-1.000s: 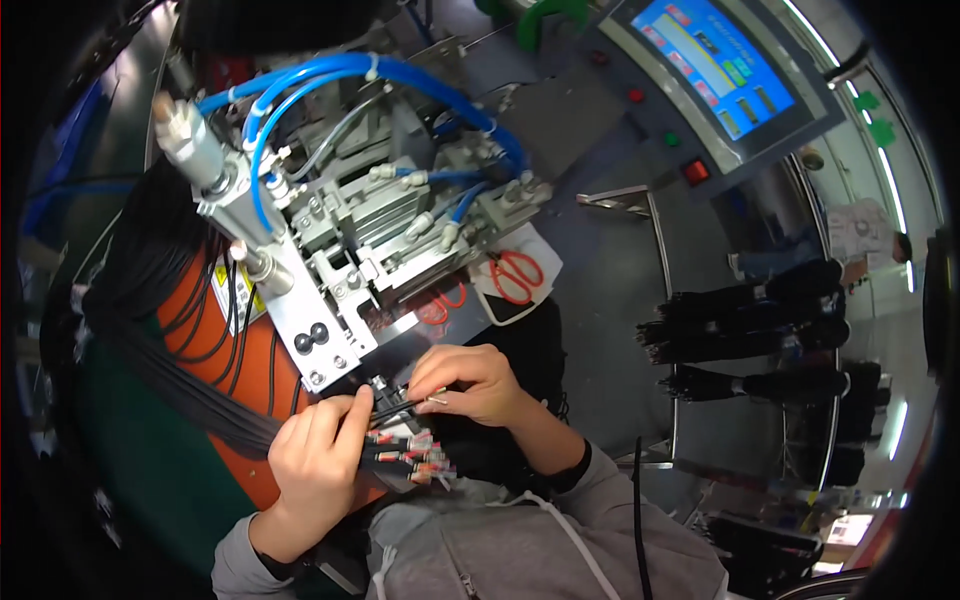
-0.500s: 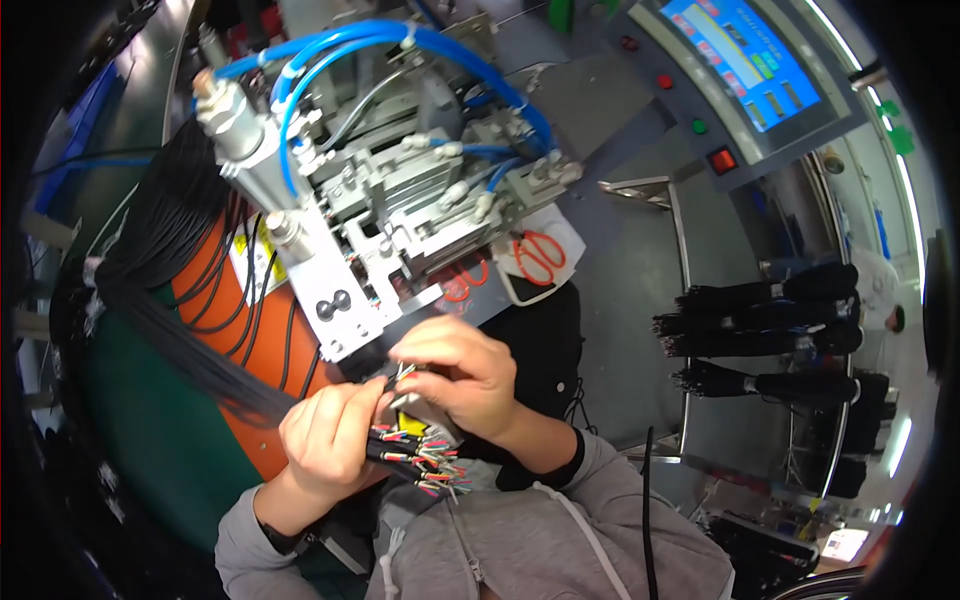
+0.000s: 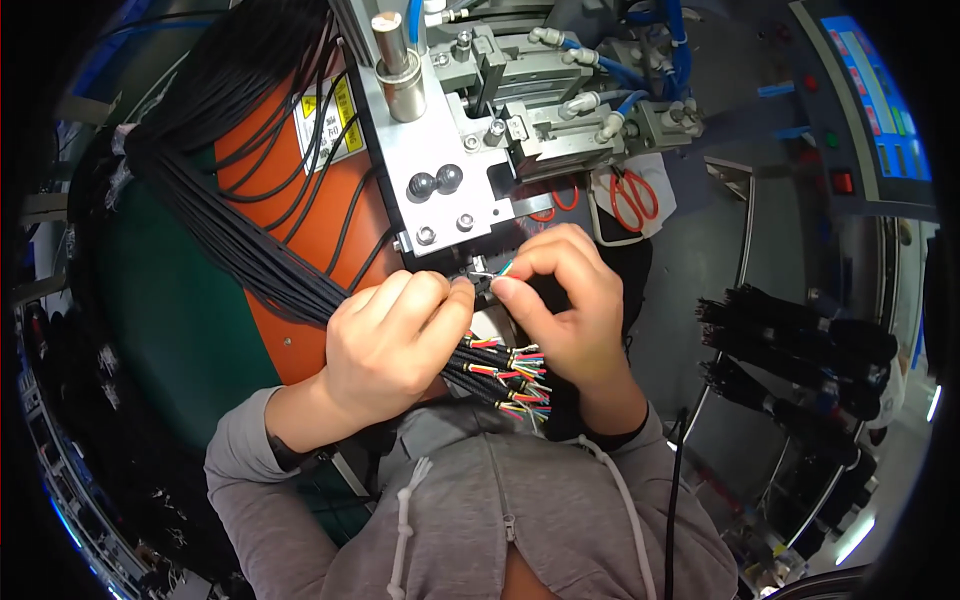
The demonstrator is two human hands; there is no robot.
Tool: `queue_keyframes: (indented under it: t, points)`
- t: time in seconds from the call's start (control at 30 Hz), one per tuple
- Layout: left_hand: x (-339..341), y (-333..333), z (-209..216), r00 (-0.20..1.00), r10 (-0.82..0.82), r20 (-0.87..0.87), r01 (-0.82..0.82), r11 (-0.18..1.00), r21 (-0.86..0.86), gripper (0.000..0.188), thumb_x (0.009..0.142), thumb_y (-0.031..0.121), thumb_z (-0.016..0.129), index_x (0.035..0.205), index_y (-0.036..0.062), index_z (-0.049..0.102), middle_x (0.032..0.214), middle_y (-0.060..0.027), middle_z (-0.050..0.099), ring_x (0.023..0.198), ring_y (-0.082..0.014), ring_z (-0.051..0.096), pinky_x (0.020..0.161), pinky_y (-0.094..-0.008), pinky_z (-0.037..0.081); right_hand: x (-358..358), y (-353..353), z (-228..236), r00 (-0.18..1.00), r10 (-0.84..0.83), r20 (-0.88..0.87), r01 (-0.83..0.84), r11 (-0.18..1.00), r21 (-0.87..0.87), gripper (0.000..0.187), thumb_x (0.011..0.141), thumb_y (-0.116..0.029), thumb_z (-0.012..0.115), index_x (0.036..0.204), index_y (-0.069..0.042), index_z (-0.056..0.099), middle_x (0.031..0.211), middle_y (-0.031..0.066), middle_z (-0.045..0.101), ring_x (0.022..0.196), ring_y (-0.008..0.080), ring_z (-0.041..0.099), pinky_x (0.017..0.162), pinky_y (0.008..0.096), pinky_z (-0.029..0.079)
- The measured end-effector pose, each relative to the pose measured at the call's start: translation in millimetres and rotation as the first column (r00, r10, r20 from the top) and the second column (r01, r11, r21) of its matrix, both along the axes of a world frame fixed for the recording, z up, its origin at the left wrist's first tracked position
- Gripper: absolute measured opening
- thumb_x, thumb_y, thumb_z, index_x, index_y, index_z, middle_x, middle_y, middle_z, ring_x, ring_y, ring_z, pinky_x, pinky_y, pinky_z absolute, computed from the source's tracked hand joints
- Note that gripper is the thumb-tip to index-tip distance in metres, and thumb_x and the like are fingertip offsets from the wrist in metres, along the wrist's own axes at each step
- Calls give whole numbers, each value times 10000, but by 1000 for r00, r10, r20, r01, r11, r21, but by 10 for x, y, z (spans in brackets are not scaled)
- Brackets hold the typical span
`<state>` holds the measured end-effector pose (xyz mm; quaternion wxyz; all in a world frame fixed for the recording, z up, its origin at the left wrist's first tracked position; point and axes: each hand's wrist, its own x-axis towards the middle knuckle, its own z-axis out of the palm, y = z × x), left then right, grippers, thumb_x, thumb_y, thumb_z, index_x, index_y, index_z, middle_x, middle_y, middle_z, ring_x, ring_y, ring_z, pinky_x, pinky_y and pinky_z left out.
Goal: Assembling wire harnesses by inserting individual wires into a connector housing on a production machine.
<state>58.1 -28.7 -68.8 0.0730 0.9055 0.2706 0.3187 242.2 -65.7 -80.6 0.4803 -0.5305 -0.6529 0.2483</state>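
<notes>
My left hand [image 3: 395, 340] is closed, its fingertips pinching the end of a black cable just in front of the machine. Close beside it, my right hand [image 3: 570, 300] pinches thin coloured wires [image 3: 506, 269] that fan out from that cable end, between thumb and forefinger. A bundle of black cables [image 3: 250, 245] runs from the upper left and passes under my left hand. Their stripped ends [image 3: 510, 375], with red, white, green and yellow wires, stick out below my hands. The exact tip of the held cable is partly hidden by my fingers.
A metal machine [image 3: 445, 210] with blue air tubes stands directly beyond my hands. Orange-handled scissors [image 3: 632, 200] lie behind it on the right. A control panel with a screen [image 3: 870, 95] stands at upper right. Black cable bundles [image 3: 795, 345] hang on a rack at right.
The view has shifted, so the machine and screen sit higher and further right. My right fingers have moved from the cable end beside my left hand onto the coloured wires, slightly apart from it.
</notes>
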Motion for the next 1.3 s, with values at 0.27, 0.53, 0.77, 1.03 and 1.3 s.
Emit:
queue_keyframes:
  t: [0.27, 0.53, 0.77, 1.03, 1.3]
  points:
    - [-22, -46, -58, 999, 5, -42, -2, 999, 52, 329, 660, 92, 632, 977, 13, 666, 705, -2, 475, 567, -103, 489, 444, -242, 351, 55, -24, -179, 918, 25, -396, -106, 977, -183, 100, 753, -20, 692, 817, 8, 620, 769, 81, 601, 715, 205, 568, 633, 291, 443]
    - [33, -38, -68, 976, 5, -219, 12, 997, 75, 311, 689, 114, 616, 983, 30, 672, 694, 17, 414, 585, -89, 447, 455, -215, 337, -43, 69, -284, 984, -100, 148, 91, 994, 67, 58, 748, 25, 659, 755, 17, 602, 709, 86, 582, 659, 193, 556, 611, 279, 445]
    - [54, -108, -48, 933, 104, -344, -96, 995, 40, 266, 705, 133, 622, 947, 29, 658, 717, 11, 433, 609, -90, 457, 470, -210, 355, -60, 60, -316, 986, -48, 163, 49, 999, 0, 78, 711, 42, 651, 737, 14, 583, 691, 92, 562, 644, 206, 545, 615, 281, 444]
    - [42, -51, -71, 962, 92, -258, -102, 994, -27, 327, 675, 85, 620, 997, 67, 676, 759, -15, 515, 636, -144, 544, 535, -255, 427, -102, 37, -519, 892, -195, -408, 39, 932, -360, 57, 759, 15, 618, 739, -4, 568, 688, 58, 531, 636, 152, 512, 588, 275, 414]
    - [-19, -102, 7, 924, 133, -359, -167, 984, -64, 263, 687, 72, 627, 946, 47, 663, 797, -14, 572, 655, -147, 598, 536, -247, 439, -157, 33, -463, 949, -183, -258, 92, 940, -330, 73, 833, -30, 595, 774, -3, 562, 713, 19, 536, 686, 89, 497, 624, 236, 412]
